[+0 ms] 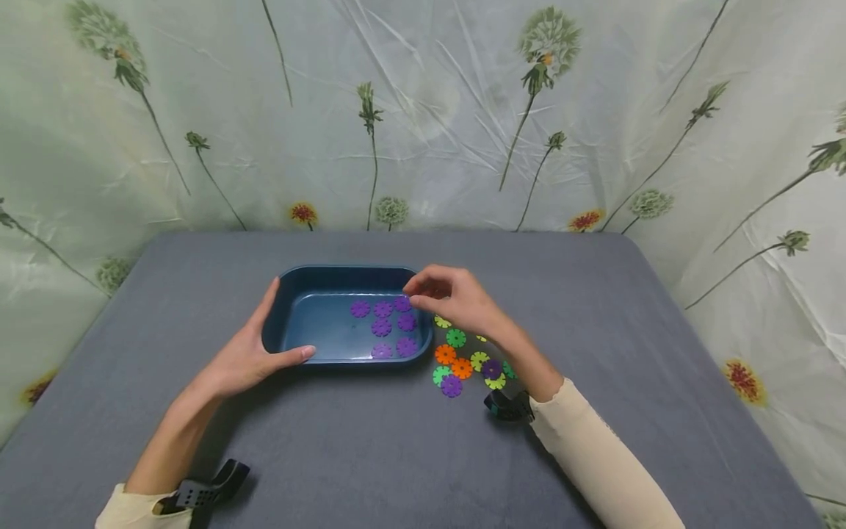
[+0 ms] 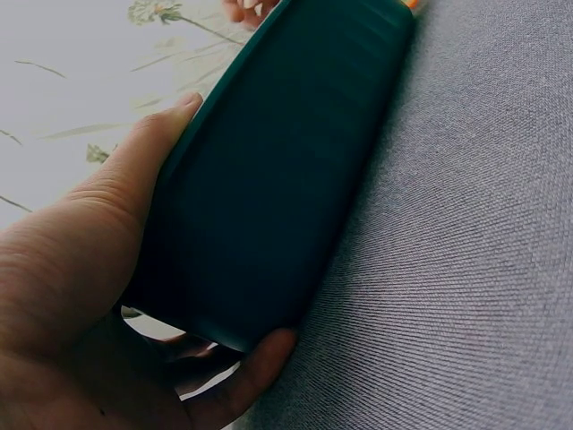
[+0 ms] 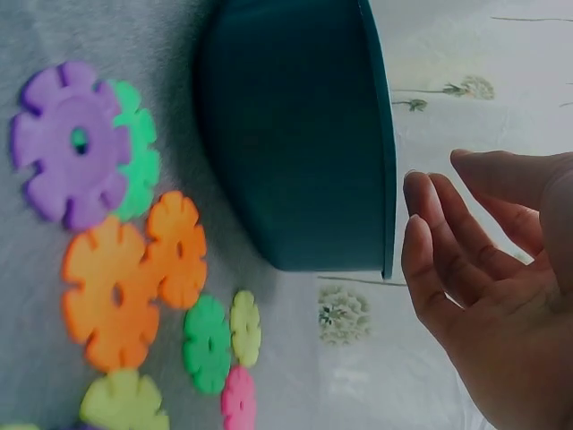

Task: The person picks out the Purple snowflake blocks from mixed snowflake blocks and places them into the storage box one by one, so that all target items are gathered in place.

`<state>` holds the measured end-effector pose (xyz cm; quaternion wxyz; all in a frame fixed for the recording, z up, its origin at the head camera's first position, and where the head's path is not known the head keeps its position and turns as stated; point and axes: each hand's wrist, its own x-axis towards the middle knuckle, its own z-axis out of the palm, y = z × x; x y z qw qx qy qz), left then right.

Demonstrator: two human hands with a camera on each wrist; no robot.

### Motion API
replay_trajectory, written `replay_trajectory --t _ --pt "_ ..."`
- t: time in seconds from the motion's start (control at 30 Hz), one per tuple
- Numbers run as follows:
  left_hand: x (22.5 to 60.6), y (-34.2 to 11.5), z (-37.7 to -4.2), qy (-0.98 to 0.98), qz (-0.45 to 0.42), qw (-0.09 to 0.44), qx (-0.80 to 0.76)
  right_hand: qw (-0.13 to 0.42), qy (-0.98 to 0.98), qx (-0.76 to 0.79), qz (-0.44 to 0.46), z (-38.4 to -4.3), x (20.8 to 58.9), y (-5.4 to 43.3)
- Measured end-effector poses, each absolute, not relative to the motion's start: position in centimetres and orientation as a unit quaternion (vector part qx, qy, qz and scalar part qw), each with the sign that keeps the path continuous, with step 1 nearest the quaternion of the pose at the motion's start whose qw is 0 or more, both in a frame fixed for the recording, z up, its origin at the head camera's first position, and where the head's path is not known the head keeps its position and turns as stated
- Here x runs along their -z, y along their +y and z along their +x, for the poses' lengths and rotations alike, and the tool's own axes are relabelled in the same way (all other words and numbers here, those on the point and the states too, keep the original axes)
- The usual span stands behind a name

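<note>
My left hand (image 1: 247, 353) grips the left end of a dark blue plastic tray (image 1: 291, 358), thumb over the near rim and fingers round the end. The left wrist view shows the same hold from beside the tray (image 2: 269, 170). Inside, several purple notched building discs (image 1: 381, 327) lie toward the right end. Over the right rim is my right hand (image 1: 456, 297), fingers bent and the thumb apart from them. Nothing shows between its fingertips in the right wrist view. On the table by that hand lie purple (image 3: 72, 143), orange (image 3: 112, 291) and green (image 3: 208, 345) discs.
The loose disc pile, with yellow discs (image 1: 479, 361) and a pink one (image 3: 239, 399) too, sits right of the tray. A grey cloth covers the table (image 1: 370, 455). Behind hangs a flower-printed curtain (image 1: 436, 147). Each wrist wears a black strap (image 1: 205, 491).
</note>
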<state>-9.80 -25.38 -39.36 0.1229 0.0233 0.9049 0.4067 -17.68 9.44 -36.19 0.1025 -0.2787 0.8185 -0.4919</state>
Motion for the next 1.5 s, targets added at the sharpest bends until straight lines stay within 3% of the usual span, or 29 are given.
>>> replay_trajectory --t 0.53,1.5 --pt "39.2 -25.1 -9.6 0.907 0.019 0.116 -0.405 0.098 0.833 0.469 -0.276 -16.1 37.3 13.2" --pt "39.2 -25.2 -9.7 0.905 0.021 0.119 -0.408 0.184 0.843 0.411 -0.294 -14.6 38.1 15.6"
